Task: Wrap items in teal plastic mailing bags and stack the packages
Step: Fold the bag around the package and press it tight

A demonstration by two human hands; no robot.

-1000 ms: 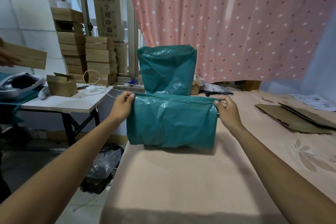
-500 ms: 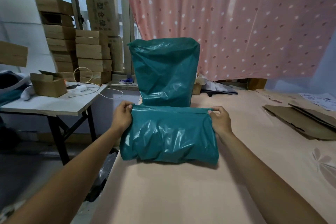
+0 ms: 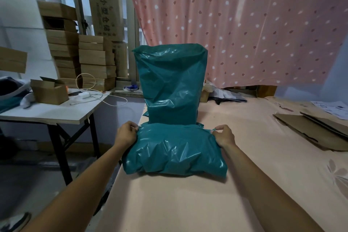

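Your left hand [image 3: 125, 133] and right hand [image 3: 224, 135] pinch the far corners of the teal package [image 3: 174, 151], which has come down from upright to lie flat on the near table [image 3: 188, 203]; sealing or stacking onto the far teal stack [image 3: 170, 81] likely follows.

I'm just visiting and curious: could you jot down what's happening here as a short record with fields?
Activity: sealing a teal mailing bag
Left hand: pinching the bag's far left corner
Right hand: pinching the far right corner
Bag position: lying on the peach-covered table
Behind it: taller teal package, upright
Right side: flattened cardboard
Left side: stacked cardboard boxes
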